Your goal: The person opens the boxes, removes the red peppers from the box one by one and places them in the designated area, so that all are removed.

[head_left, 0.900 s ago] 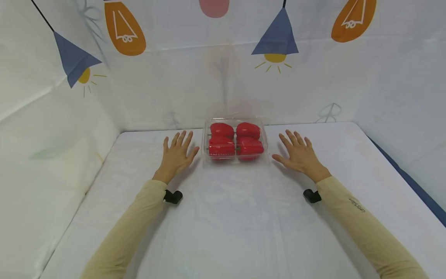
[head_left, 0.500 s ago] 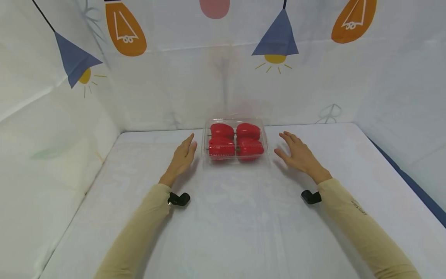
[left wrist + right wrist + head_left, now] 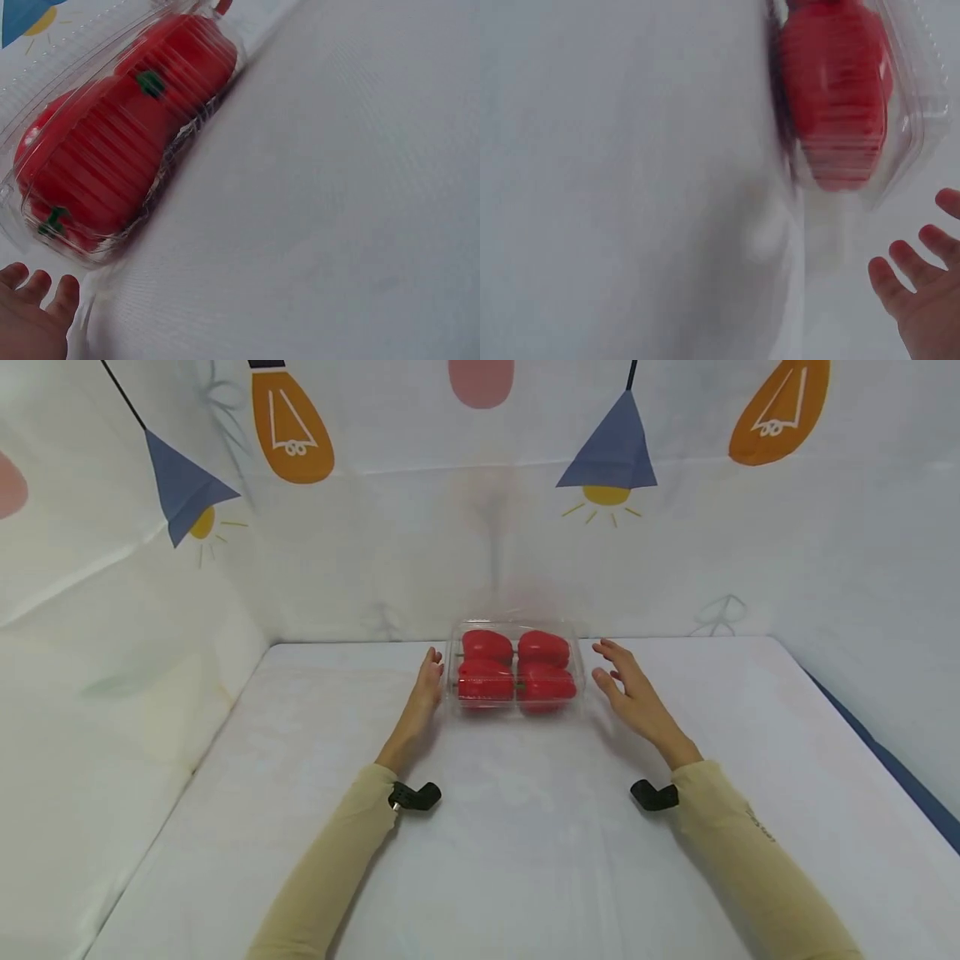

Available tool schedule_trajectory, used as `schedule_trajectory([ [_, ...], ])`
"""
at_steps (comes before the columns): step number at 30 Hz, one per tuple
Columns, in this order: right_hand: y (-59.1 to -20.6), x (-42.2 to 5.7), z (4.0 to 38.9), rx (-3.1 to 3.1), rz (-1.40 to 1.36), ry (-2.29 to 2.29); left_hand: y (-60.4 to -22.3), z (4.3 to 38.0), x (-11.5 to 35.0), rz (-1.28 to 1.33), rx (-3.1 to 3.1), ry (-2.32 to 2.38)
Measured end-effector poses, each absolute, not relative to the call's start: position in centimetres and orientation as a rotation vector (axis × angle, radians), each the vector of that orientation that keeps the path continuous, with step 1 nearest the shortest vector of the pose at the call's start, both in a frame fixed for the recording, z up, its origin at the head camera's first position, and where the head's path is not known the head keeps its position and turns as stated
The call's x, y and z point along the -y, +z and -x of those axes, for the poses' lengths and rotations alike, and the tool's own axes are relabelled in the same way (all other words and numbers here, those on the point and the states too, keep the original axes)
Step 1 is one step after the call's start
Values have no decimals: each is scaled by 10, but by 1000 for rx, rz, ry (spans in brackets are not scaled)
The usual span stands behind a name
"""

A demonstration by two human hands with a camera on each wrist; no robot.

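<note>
A clear plastic clamshell box [image 3: 517, 706] stands at the table's far edge with several red bell peppers [image 3: 486, 681] inside. Green stems [image 3: 150, 82] show through its ribbed wall in the left wrist view. My left hand [image 3: 422, 697] is right beside the box's left side, seen edge-on, fingers extended. On the other side, my right hand [image 3: 636, 693] hovers a short way from the box, palm turned inward and fingers relaxed. In the right wrist view, spread fingertips [image 3: 885, 277] sit apart from the box's end. Neither hand holds anything.
White cloth covers the table [image 3: 517, 860]. A white curtain [image 3: 405, 552] printed with lamps and bulbs hangs right behind the box, and more cloth closes off the left and right sides. Each wrist carries a small black camera [image 3: 415, 796].
My left hand has turned from palm-down and spread to edge-on and moved right to the box. The right hand has turned inward and come slightly closer. The box stays on its spot.
</note>
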State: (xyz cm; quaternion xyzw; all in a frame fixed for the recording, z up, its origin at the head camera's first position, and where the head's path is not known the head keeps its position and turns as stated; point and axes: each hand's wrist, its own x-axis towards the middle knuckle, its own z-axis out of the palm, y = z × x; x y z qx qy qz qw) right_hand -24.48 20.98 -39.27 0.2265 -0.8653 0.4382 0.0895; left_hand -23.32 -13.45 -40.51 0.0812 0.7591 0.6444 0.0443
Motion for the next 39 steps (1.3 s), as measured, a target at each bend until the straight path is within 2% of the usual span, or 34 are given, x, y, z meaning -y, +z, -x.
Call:
schedule_trajectory([
  [7, -394, -196, 243, 2590, -768, 1227, -430, 237, 133, -304, -2451, 1866],
  [13, -401, -191, 239, 2655, -760, 1127, -436, 236, 131, -277, -2467, 1765],
  [19, -402, -185, 233, 2757, -748, 952, -440, 234, 129, -210, -2474, 1705],
  [39, -382, -172, 238, 2716, -824, 398, -441, 240, 131, -288, -2572, 1702],
])
